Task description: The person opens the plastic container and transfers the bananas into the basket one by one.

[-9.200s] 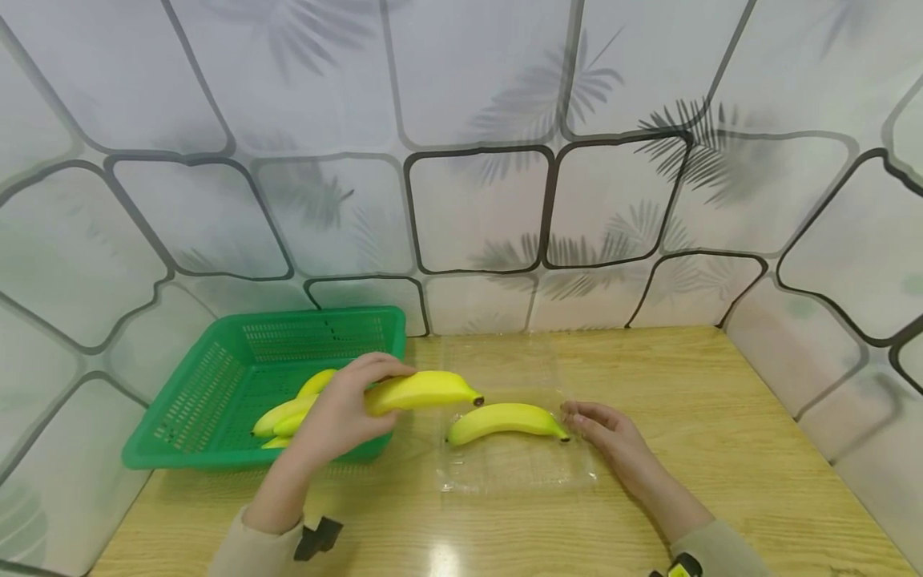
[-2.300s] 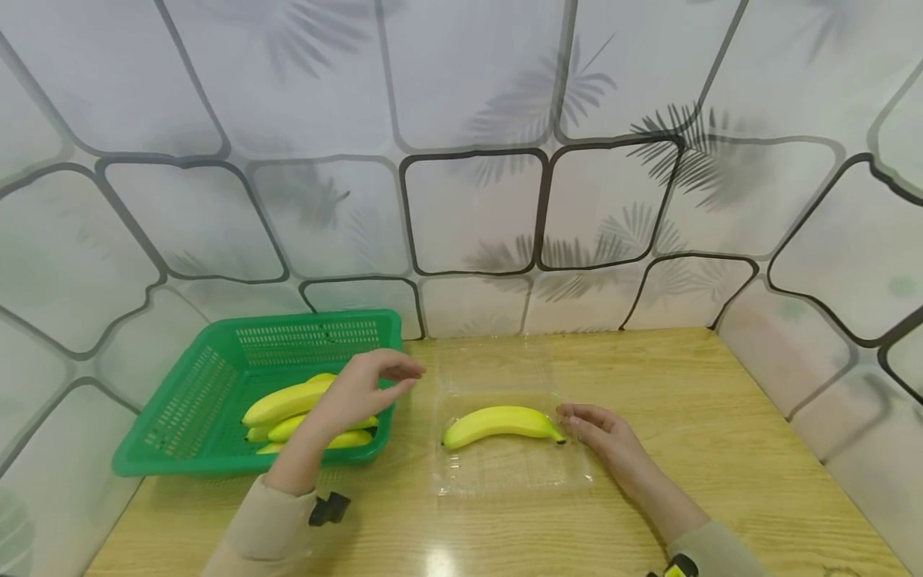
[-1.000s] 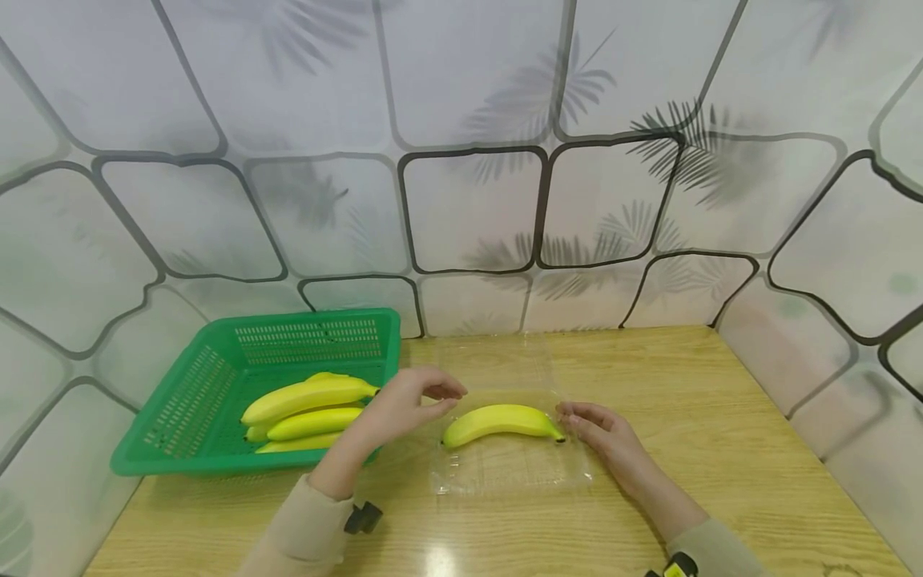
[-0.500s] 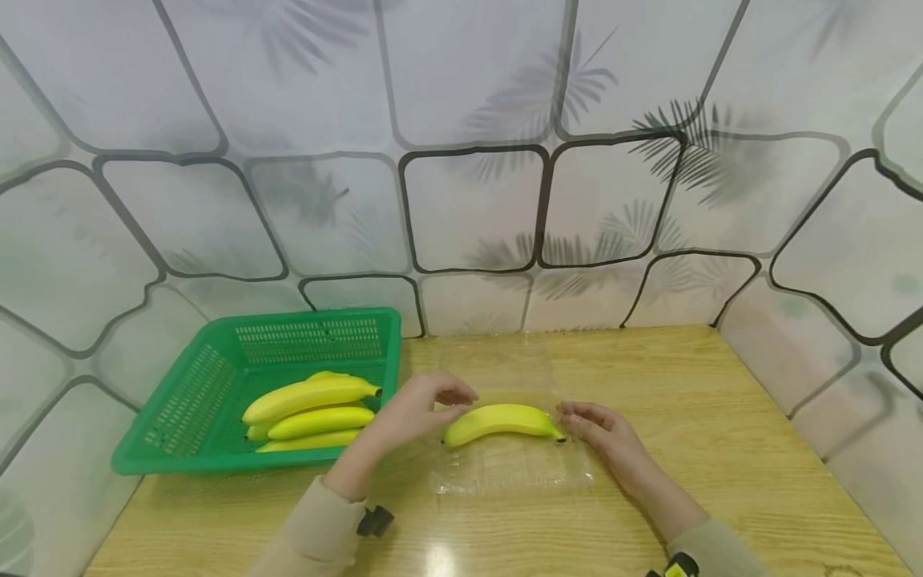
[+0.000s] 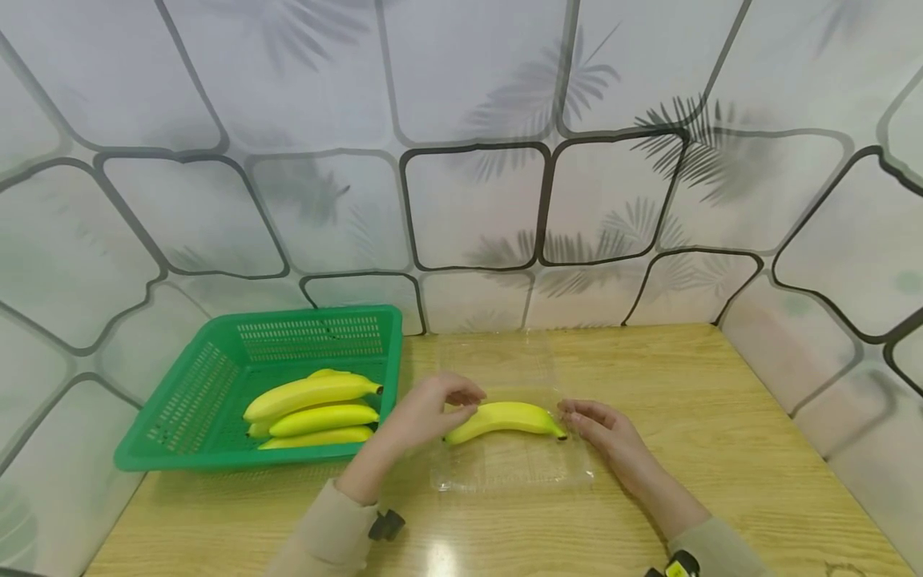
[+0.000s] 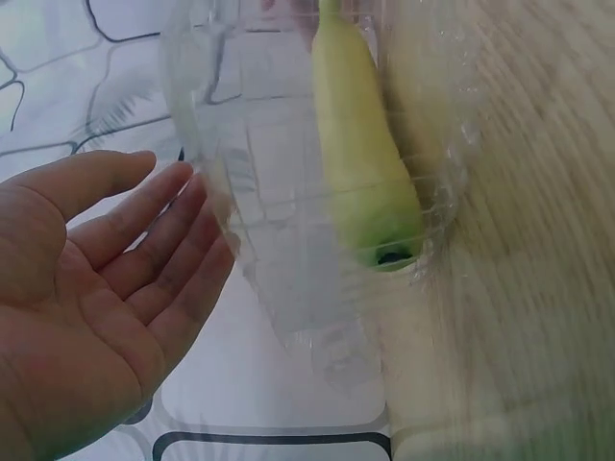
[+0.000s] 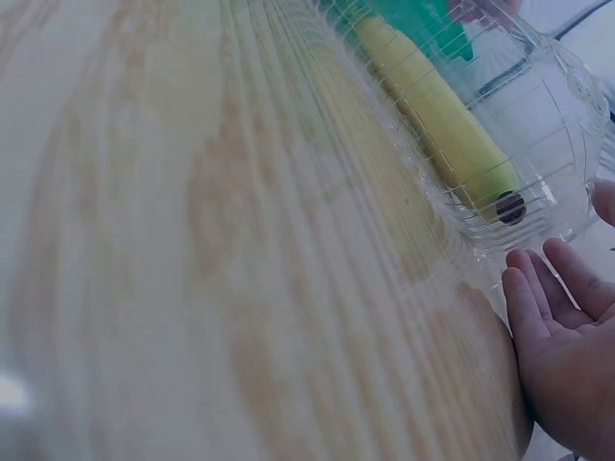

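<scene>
A yellow banana (image 5: 508,417) with a greenish end lies in a clear plastic clamshell box (image 5: 515,474) whose lid is laid back toward the wall. My left hand (image 5: 427,410) hovers at the box's left side, over the banana's left end. Its fingers are loosely bent and hold nothing; the left wrist view shows the hand (image 6: 106,288) apart from the banana (image 6: 360,144). At the right rim of the box, my right hand (image 5: 616,441) rests with relaxed fingers, fingertips at the plastic near the banana's stem end (image 7: 509,206). Whether they press the rim is unclear.
On the left, a green perforated basket (image 5: 231,462) holds several bananas (image 5: 313,397). A patterned wall covering (image 5: 476,208) stands behind and beside the wooden table (image 5: 685,385). Bare table lies in front of the box.
Earlier my left hand held a banana between basket and box; by 2.3 s ago it was without it, over the basket. Since then it has moved right to the box. The right hand stays put.
</scene>
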A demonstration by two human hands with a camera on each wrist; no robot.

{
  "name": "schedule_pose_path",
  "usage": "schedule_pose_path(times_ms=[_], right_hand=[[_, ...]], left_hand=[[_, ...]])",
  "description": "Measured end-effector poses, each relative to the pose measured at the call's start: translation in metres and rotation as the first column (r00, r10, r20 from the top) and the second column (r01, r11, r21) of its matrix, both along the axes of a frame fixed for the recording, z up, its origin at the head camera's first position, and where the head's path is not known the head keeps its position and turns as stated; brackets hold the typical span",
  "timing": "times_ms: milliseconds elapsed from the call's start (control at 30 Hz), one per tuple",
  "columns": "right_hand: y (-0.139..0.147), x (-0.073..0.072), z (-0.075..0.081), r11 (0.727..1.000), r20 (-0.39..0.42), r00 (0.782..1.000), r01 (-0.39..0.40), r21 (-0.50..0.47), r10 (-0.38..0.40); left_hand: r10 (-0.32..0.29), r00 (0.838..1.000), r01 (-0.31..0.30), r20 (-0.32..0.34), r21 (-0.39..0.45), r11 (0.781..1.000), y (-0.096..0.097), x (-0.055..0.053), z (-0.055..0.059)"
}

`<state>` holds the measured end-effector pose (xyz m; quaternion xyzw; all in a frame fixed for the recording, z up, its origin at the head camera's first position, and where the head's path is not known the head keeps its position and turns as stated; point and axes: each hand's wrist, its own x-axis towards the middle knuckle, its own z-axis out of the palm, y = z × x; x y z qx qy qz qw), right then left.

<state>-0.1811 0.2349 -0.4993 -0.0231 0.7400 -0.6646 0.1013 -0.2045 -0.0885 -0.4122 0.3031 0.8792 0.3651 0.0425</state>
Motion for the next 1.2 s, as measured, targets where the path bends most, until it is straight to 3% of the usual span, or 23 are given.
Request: schedule_pose_path(times_ms=[567, 1200], right_hand=[[0.001, 0.0, 0.002, 1.0, 0.003, 1.0, -0.005, 0.009, 0.005], [0.002, 0.0, 0.001, 1.0, 0.004, 1.0, -0.014, 0.006, 0.014]], left_hand=[[0.042, 0.999, -0.043, 0.02, 0.059, 0.997, 0.009, 0.001, -0.015], [0.093, 0.994, -0.095, 0.049, 0.047, 0.994, 0.012, -0.01, -0.035]])
